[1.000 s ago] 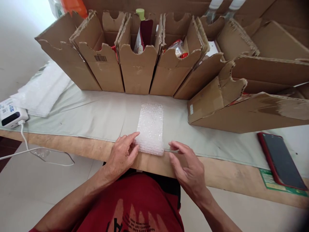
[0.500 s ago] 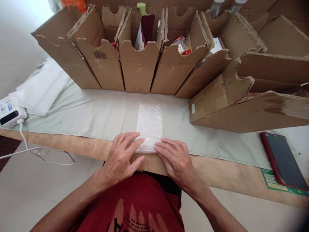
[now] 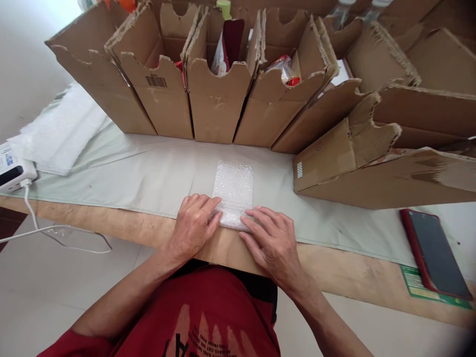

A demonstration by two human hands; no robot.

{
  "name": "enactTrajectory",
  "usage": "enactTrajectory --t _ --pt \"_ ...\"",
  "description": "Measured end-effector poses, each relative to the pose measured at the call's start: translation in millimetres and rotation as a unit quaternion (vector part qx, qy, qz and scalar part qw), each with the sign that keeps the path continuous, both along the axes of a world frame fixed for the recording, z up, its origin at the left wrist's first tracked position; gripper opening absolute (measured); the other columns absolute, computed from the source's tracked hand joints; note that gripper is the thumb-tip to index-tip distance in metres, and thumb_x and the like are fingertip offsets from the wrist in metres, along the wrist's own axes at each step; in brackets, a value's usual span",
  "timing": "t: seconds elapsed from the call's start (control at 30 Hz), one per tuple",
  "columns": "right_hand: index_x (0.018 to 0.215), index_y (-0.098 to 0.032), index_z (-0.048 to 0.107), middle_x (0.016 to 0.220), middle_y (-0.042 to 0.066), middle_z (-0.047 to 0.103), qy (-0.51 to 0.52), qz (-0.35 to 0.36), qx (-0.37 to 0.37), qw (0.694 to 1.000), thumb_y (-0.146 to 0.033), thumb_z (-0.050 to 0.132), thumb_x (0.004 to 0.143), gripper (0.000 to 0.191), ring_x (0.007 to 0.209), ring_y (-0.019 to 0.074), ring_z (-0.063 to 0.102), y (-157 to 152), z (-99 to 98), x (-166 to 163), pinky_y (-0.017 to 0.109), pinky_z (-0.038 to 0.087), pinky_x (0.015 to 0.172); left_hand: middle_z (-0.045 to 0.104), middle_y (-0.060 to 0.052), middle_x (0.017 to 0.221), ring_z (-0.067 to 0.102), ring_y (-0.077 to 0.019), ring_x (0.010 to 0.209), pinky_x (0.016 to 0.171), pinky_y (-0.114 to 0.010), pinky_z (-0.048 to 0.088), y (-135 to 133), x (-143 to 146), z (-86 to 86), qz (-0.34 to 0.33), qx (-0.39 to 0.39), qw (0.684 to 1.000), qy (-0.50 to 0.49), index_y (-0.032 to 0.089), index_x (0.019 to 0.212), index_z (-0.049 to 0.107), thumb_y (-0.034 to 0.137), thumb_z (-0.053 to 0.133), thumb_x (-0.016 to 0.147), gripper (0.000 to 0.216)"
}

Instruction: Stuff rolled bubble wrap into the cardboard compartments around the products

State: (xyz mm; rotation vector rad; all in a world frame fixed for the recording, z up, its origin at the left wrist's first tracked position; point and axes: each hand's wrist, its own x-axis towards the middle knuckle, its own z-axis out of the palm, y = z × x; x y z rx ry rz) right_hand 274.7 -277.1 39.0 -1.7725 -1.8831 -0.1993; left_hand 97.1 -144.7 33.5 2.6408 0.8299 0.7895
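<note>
A small sheet of bubble wrap (image 3: 233, 186) lies on the cloth-covered table, its near end folded over into a thicker band by the front edge. My left hand (image 3: 194, 221) grips the left end of that fold, thumb and fingertips brought together on it. At the fold's right end, my right hand (image 3: 273, 238) has its curled fingers on the plastic and the thumb below. Whether anything lies inside the fold cannot be made out.
Open cardboard boxes (image 3: 219, 109) stand in a row behind the sheet. More bubble wrap (image 3: 65, 131) is piled at the left, beside a white power strip (image 3: 17, 168) with a cable. A phone in a red case (image 3: 437, 253) lies at the right edge.
My left thumb has moved up to the fold and closed toward the fingers. The near end of the bubble wrap is folded a little farther from me. My right hand stays at its end.
</note>
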Motion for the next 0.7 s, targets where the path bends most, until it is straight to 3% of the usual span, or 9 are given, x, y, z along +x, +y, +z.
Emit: enactTrajectory --t 0.13,0.27,0.37,0.47,0.6,0.7 --pt "0.112 -0.02 0.067 0.104 0.004 0.079 0.051 0.017 -0.017 0.998 -0.014 0.061 0.098 0.016 0.114 0.0263 0.066 3.2 -2.0 2.9 0.043 0.042 0.098 0.07 -0.015 0.117 0.064 -0.0296 0.109 0.093 -0.045 0.051 -6.4 -11.2 7.0 -0.051 -0.021 0.998 -0.032 0.014 0.121 0.065 0.023 0.062 0.097 0.026" --pt "0.113 -0.021 0.068 0.099 0.003 0.079 0.128 0.039 -0.051 0.99 -0.015 0.059 0.099 0.018 0.108 0.023 0.068 1.7 4.0 5.5 0.041 0.046 0.096 0.073 -0.011 0.11 0.064 -0.026 0.108 0.097 -0.044 0.049 -11.0 -21.0 16.0 -0.113 -0.075 0.99 -0.042 0.018 0.124 0.061 0.012 0.059 0.096 0.03" --pt "0.118 -0.023 0.068 0.11 0.007 0.077 0.118 0.014 -0.051 0.992 -0.02 0.058 0.1 0.02 0.109 0.0248 0.067 -0.9 7.7 5.6 0.042 0.047 0.093 0.074 -0.007 0.095 0.065 -0.0226 0.093 0.088 -0.04 0.051 -6.1 -15.6 14.6 -0.095 -0.095 0.99 -0.051 0.017 0.124 0.061 0.01 0.055 0.097 0.029" --pt "0.124 -0.023 0.064 0.123 0.011 0.072 0.068 -0.005 -0.025 0.997 -0.023 0.059 0.099 0.025 0.112 0.027 0.065 -0.1 6.4 5.6 0.044 0.047 0.093 0.073 -0.006 0.09 0.064 -0.0229 0.085 0.082 -0.039 0.05 3.0 -4.7 7.4 -0.059 -0.064 0.995 -0.041 0.017 0.123 0.064 0.015 0.053 0.099 0.026" --pt "0.122 -0.021 0.065 0.122 0.01 0.073 0.015 0.016 -0.041 0.999 -0.02 0.062 0.098 0.025 0.115 0.028 0.064 8.7 1.2 8.2 0.044 0.044 0.097 0.073 -0.011 0.099 0.065 -0.0265 0.091 0.083 -0.042 0.05 7.7 0.1 1.3 -0.01 -0.021 1.0 -0.014 0.015 0.118 0.067 0.021 0.053 0.101 0.023" --pt "0.117 -0.018 0.067 0.109 0.008 0.077 0.035 0.031 -0.037 0.998 -0.016 0.062 0.098 0.02 0.114 0.0271 0.065 14.4 2.6 11.8 0.043 0.043 0.098 0.069 -0.016 0.115 0.063 -0.0294 0.106 0.091 -0.044 0.051 1.3 -8.5 5.2 -0.026 -0.013 0.999 -0.026 0.014 0.122 0.065 0.024 0.06 0.099 0.025"
